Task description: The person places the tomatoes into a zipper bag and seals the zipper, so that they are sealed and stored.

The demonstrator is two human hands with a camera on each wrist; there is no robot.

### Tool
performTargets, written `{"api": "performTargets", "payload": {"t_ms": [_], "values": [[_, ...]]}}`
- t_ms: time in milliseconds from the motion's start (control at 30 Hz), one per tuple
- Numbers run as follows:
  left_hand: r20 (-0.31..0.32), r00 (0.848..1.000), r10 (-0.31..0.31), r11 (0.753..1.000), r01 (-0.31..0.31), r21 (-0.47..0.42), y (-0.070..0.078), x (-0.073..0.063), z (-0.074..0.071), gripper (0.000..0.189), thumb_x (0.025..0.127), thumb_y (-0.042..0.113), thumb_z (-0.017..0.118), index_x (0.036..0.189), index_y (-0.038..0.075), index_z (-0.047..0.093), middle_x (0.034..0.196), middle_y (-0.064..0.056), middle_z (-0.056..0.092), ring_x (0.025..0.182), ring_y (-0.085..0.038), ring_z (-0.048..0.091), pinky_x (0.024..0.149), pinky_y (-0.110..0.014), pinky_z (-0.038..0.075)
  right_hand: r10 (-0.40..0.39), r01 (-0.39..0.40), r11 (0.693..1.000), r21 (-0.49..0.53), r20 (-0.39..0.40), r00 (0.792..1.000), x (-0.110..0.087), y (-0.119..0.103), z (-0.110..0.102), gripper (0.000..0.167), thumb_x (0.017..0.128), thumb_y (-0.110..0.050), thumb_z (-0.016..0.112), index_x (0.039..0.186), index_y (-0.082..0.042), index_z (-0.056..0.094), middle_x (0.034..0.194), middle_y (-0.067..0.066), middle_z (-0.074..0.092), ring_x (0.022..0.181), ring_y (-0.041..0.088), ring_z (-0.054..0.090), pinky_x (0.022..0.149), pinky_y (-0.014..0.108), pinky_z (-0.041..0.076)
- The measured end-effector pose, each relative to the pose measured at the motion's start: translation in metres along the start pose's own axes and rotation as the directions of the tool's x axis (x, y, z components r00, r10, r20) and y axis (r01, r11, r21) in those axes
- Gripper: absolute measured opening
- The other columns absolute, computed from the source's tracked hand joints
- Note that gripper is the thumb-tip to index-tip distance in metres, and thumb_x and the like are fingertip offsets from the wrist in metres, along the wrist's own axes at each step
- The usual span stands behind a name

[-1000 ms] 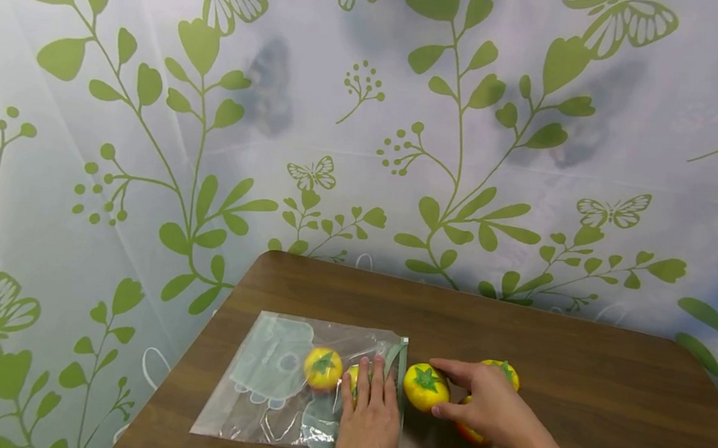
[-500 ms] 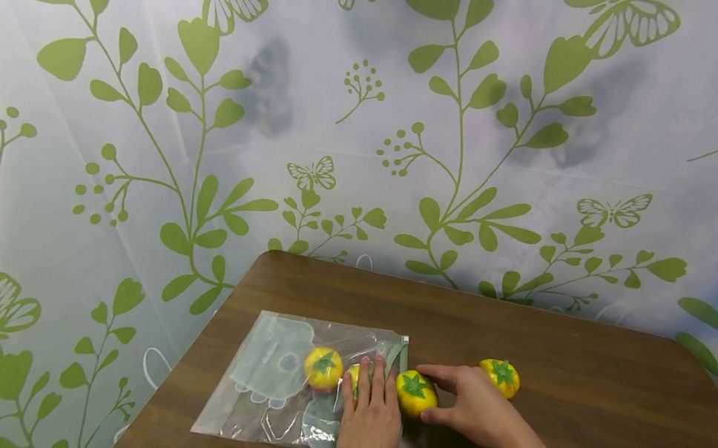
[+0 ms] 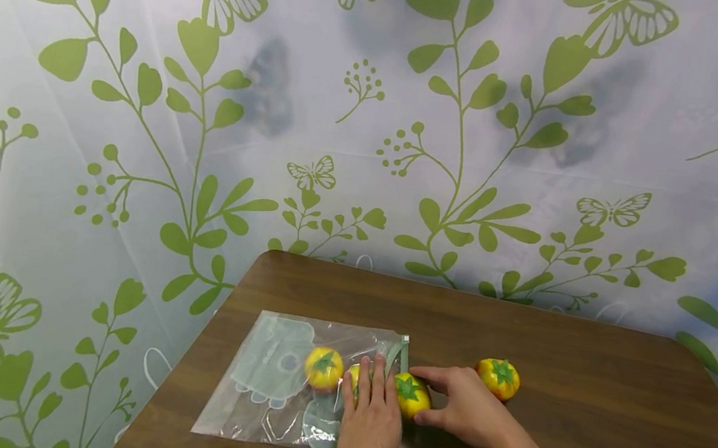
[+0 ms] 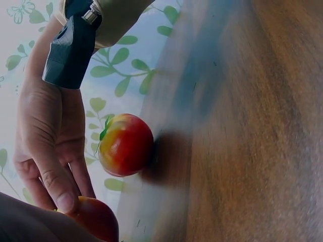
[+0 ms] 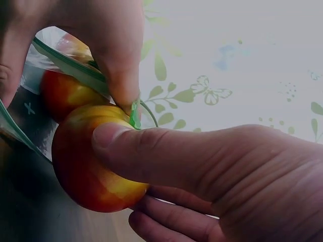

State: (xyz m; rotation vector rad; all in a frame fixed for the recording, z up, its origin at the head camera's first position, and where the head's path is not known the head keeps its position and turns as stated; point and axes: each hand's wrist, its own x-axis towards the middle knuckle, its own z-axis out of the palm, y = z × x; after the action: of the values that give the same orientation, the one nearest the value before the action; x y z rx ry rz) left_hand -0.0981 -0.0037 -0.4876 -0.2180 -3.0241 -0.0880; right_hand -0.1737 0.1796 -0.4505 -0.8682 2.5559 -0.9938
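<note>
The left hand point(image 3: 369, 428) lies with fingers extended over the mouth of the clear bag point(image 3: 270, 424). The right hand point(image 3: 472, 408), at its 2 o'clock, grips a yellow-red fruit point(image 3: 413, 401) between thumb and fingers. The gripped fruit is at the bag mouth, which faces 3 o'clock; depth of entry cannot be told. Inside the bag, toward 9 o'clock, are a partly covered fruit point(image 3: 354, 376) and, deeper, a second bagged fruit point(image 3: 324, 369). A loose fruit point(image 3: 497, 379) rests on the tabletop point(image 3: 618, 413) at the right hand's 1 o'clock.

Step in hand, as judged: inserting the gripped fruit. The next move calls for a push toward 9 o'clock, rim kept clear, then release. The loose fruit appears to remain for loading.
</note>
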Motion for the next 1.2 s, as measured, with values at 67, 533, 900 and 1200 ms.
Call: {"api": "performTargets", "payload": {"t_ms": [67, 533, 900, 1200], "values": [[0.003, 1.0, 0.0, 1.0, 0.0, -0.007, 0.0, 0.0, 0.0, 0.1, 0.075, 0.024, 0.099, 0.16, 0.002, 0.051, 0.176, -0.021, 0.036, 0.164, -0.044, 0.033, 0.126, -0.068, 0.033, -0.002, 0.002, 1.0, -0.006, -0.002, 1.0, 0.0, -0.001, 0.0, 0.067, 0.088, -0.03, 0.093, 0.144, -0.002, 0.069, 0.143, 0.015, 0.074, 0.126, 0.039, 0.074, 0.102, 0.057, 0.059], [0.007, 1.0, -0.013, 0.999, 0.014, -0.03, 0.0, 0.0, 0.0, 0.1, 0.081, 0.02, 0.096, 0.164, 0.001, 0.043, 0.178, -0.021, 0.031, 0.165, -0.044, 0.031, 0.127, -0.066, 0.033, 0.009, -0.009, 1.0, -0.024, -0.014, 1.0, 0.003, -0.005, 0.005, 0.068, 0.088, -0.029, 0.094, 0.144, 0.0, 0.069, 0.144, 0.017, 0.073, 0.127, 0.039, 0.074, 0.103, 0.057, 0.059], [0.006, 1.0, -0.011, 1.0, 0.011, -0.007, 0.001, 0.0, -0.001, 0.099, 0.081, 0.021, 0.096, 0.163, 0.001, 0.045, 0.179, -0.021, 0.028, 0.166, -0.043, 0.029, 0.127, -0.065, 0.034, -0.012, 0.01, 0.999, -0.044, -0.04, 0.999, 0.01, -0.004, 0.014, 0.07, 0.087, -0.034, 0.094, 0.144, -0.003, 0.07, 0.143, 0.015, 0.074, 0.125, 0.037, 0.075, 0.101, 0.055, 0.06], [0.019, 1.0, -0.007, 1.0, 0.007, 0.006, 0.002, 0.001, -0.002, 0.095, 0.086, 0.023, 0.092, 0.165, 0.004, 0.044, 0.18, -0.019, 0.027, 0.166, -0.042, 0.029, 0.128, -0.065, 0.033, -0.042, 0.042, 0.999, 0.0, -0.043, 0.998, 0.017, 0.002, 0.024, 0.064, 0.09, -0.031, 0.092, 0.144, -0.004, 0.071, 0.143, 0.014, 0.074, 0.124, 0.037, 0.076, 0.1, 0.053, 0.061]]}}
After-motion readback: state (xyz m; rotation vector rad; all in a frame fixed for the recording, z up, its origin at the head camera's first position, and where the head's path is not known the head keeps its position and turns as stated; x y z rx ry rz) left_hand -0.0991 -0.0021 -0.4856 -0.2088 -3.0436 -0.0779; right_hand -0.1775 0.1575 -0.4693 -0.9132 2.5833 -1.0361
